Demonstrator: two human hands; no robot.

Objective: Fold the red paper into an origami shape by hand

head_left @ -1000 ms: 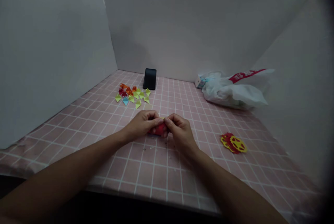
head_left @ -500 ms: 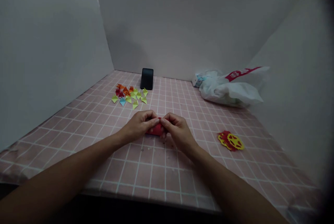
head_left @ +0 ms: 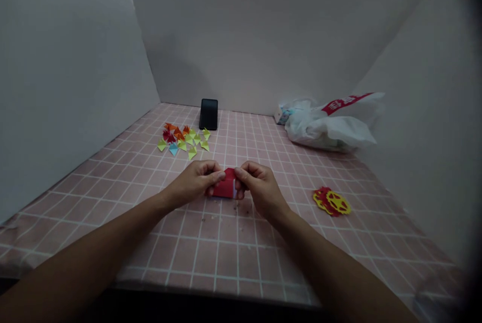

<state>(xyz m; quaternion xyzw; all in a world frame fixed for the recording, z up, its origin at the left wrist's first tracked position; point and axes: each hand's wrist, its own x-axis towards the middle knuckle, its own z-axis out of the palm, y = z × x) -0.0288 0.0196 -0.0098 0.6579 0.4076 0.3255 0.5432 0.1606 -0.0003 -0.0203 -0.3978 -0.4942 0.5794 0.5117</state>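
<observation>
Between my two hands is a sheet of red paper, partly folded, with a pointed upper edge and a pale strip showing at its right side. My left hand pinches its left part between thumb and fingers. On the right side my right hand grips it the same way, thumb on top. The fingertips behind the paper are partly hidden. Beyond my left hand lies a cluster of small folded paper pieces in yellow, orange, red and blue.
A dark phone leans upright near the back wall. At the back right lies a white plastic bag beside a small box. Red and yellow cut-out discs rest to the right on the pink checked tablecloth.
My hands have drawn slightly apart, so more of the red paper shows, including its pointed top and pale right edge. The view has shifted slightly.
</observation>
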